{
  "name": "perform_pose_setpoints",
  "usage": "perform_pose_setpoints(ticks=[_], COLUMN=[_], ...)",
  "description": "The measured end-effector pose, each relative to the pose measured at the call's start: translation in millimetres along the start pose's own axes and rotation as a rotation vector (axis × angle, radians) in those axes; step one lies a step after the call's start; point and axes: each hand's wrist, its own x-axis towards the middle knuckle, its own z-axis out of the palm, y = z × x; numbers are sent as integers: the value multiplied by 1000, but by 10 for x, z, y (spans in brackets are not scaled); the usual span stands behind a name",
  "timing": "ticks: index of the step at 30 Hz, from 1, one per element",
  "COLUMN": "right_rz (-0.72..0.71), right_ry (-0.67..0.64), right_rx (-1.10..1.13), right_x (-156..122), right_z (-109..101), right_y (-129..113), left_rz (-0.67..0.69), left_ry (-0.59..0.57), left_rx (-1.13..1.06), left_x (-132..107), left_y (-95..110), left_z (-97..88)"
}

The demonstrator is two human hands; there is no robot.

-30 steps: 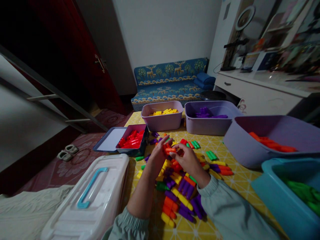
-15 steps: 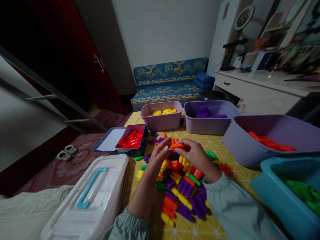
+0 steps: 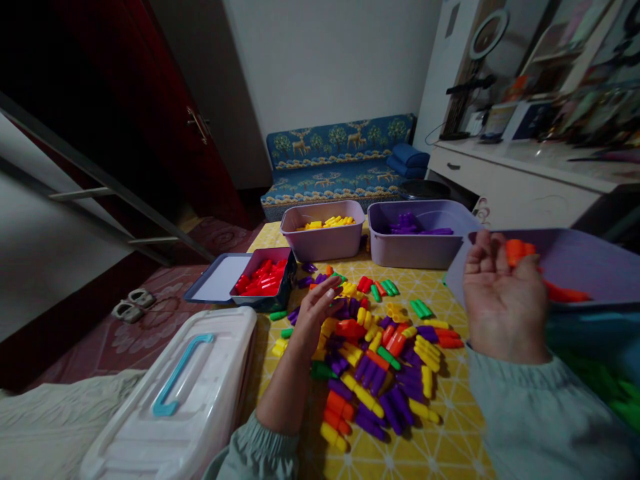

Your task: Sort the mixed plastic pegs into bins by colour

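My left hand (image 3: pixel 316 319) hovers open over the left part of a heap of plastic toy pieces (image 3: pixel 367 373) in purple, yellow, orange, red and green. Nothing shows in its fingers. Palm turned up, my right hand (image 3: pixel 505 300) is at the near left rim of a lilac bin (image 3: pixel 595 257) at the right. Orange plastic pieces (image 3: pixel 519 252) sit at its thumb and fingers, apparently gripped there. More orange pieces (image 3: pixel 565 293) lie inside that bin, partly hidden by the hand.
Behind the heap stand lilac bins with yellow pieces (image 3: pixel 330 223) and purple pieces (image 3: pixel 417 227). An open tin (image 3: pixel 290 277) holds red pieces. A blue bin (image 3: pixel 570 333) with green pieces is at the right. A white lidded box (image 3: pixel 210 373) stands left.
My right hand has moved from above the heap to the right-hand lilac bin, carrying orange pieces and turning palm up. My left hand has stayed almost still.
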Motion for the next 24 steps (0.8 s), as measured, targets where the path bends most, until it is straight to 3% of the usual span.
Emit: perform_pose_setpoints(ticks=[5, 8, 12, 15, 17, 20, 24], right_rz=[61, 139, 280, 224, 22, -249, -320], right_ry=[-56, -158, -410, -612, -767, -1028, -1250], right_rx=[-54, -200, -492, -810, -1027, -1301, -1651], right_x=[-30, -70, -170, -267, -334, -431, -522], right_z=[37, 65, 20, -99, -204, -354, -460], right_y=[-65, -7, 277, 616, 833, 1038, 1061], left_rz=[0, 38, 193, 290, 303, 277, 251], left_ry=[13, 90, 277, 313, 238, -10, -253], left_rx=[5, 43, 241, 466, 584, 736, 875], left_x=[4, 33, 100, 124, 112, 60, -4], left_y=[10, -16, -83, -105, -95, -65, -56], left_z=[7, -30, -138, -184, -181, -167, -195])
